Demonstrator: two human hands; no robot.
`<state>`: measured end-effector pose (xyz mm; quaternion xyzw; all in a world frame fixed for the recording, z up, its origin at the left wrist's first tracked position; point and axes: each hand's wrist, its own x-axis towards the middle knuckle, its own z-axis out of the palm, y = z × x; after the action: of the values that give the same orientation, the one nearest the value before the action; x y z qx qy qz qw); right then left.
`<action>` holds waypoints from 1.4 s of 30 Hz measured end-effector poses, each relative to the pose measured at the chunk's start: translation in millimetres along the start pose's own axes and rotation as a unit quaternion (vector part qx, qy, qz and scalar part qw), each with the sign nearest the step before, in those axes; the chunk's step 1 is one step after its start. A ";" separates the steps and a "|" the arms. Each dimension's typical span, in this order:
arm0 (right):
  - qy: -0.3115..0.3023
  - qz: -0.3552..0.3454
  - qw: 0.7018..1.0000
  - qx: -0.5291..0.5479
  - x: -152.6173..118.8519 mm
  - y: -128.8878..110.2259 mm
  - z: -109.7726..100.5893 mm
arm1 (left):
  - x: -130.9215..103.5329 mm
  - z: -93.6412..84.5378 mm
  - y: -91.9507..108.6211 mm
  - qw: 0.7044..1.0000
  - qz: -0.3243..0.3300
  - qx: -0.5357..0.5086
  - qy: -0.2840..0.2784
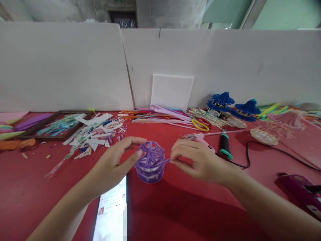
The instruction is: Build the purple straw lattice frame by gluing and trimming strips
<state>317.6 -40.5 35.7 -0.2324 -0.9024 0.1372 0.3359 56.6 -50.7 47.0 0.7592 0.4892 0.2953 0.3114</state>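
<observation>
A small round cage-like craft (149,172), wound with purple pipe cleaners over pale sticks, stands on the red table in front of me. My left hand (122,155) curves around its left side, thumb and fingers at the upper rim. A purple pipe cleaner (163,163) sticks out from the craft's right side. Its free end is pinched between the thumb and fingertips of my right hand (194,157). Just behind my right hand lies a pink glue gun (204,140), partly covered by it.
A lit phone (110,214) lies below my left hand. Pipe cleaners (165,115) and paper scraps (100,132) spread behind. To the right are a green-and-black tool (225,145), a black cable (248,155), blue-roofed models (222,100) and a purple device (298,190). White panels (213,67) close the back.
</observation>
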 end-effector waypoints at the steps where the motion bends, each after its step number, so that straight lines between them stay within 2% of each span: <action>1: 0.000 0.000 1.000 0.000 0.1 -0.1 0.0 | 0.4 0.2 0.9 1.000 -0.003 0.000 -0.005; 5: -0.003 0.003 1.000 -0.002 0.4 -0.2 -0.6 | 0.0 0.0 1.7 1.000 0.008 0.011 0.010; 9: -0.008 0.005 1.000 -0.003 0.0 -0.7 -2.2 | -17.2 3.8 -8.6 0.989 -0.004 0.118 0.084; 10: -0.008 0.006 1.000 -0.001 -0.2 -0.8 -2.5 | -25.5 6.8 -13.9 0.979 -0.019 0.171 0.108; 12: -0.007 0.007 1.000 0.003 -0.5 -0.6 -2.7 | -44.6 15.6 -26.6 0.947 -0.053 0.295 0.111; 15: -0.002 -0.002 1.000 0.009 -0.8 0.7 -2.4 | -70.8 32.3 -43.4 0.905 -0.059 0.406 0.107; 16: 0.000 -0.007 1.000 0.010 -0.9 1.1 -2.2 | -76.7 37.3 -46.5 0.893 -0.040 0.434 0.109; 20: 0.000 -0.010 1.000 0.015 -0.7 1.5 -2.2 | -83.9 49.2 -44.1 0.842 -0.015 0.527 0.113; 22: -0.002 -0.009 1.000 0.015 -0.5 0.6 -2.6 | -81.4 50.7 -39.3 0.828 -0.019 0.550 0.110; 31: -0.005 -0.010 1.000 0.017 -0.5 0.3 -1.8 | -69.8 52.1 -35.8 0.815 -0.026 0.573 0.082; 36: -0.004 -0.006 1.000 0.015 0.1 0.5 -2.2 | -69.9 53.5 -41.2 0.809 -0.013 0.579 0.100; 39: -0.006 -0.004 1.000 0.015 0.3 0.3 -2.6 | -70.9 51.2 -47.6 0.824 -0.033 0.559 0.086; 42: -0.007 -0.005 1.000 0.015 0.0 0.9 -2.2 | -69.6 44.0 -48.9 0.858 -0.022 0.507 0.075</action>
<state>319.4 -39.6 37.0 -0.2221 -0.9037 0.1509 0.3334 38.3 -107.3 -28.0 0.7765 0.6100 0.0555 -0.1482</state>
